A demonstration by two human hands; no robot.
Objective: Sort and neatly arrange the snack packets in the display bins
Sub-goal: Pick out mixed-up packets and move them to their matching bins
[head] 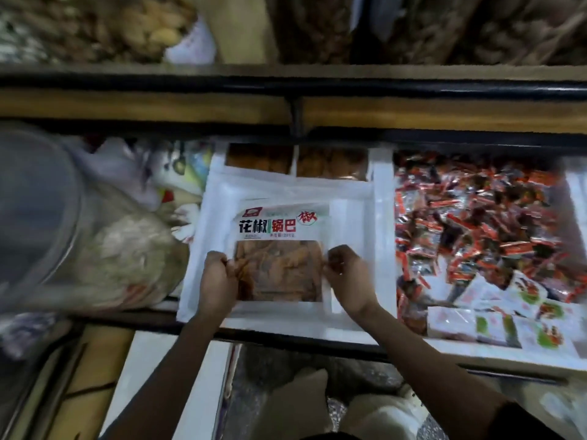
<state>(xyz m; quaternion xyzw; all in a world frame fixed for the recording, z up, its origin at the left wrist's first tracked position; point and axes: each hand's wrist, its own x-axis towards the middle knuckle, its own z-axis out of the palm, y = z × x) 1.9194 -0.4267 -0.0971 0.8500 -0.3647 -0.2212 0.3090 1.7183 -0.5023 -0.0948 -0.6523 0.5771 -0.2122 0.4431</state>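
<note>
Packet: a flat snack packet (pixel 279 246) with a white header printed in black and red characters; brown crisp pieces are seen through its clear window. It is held flat over the middle bin.
Left hand (pixel 217 277): fingers are curled round the packet's lower left edge.
Right hand (pixel 347 274): fingers are pinched on the packet's lower right edge.
Middle bin (pixel 379 217): white-walled; two brown-filled packets (pixel 260 158) are lodged at its far end.
Right bin: heaped with small red packets (pixel 476 223); white-and-green packets (pixel 524 315) are laid at its near side.
Left side: a large pale sack (pixel 127 258), blurred, is set beside the middle bin.
</note>
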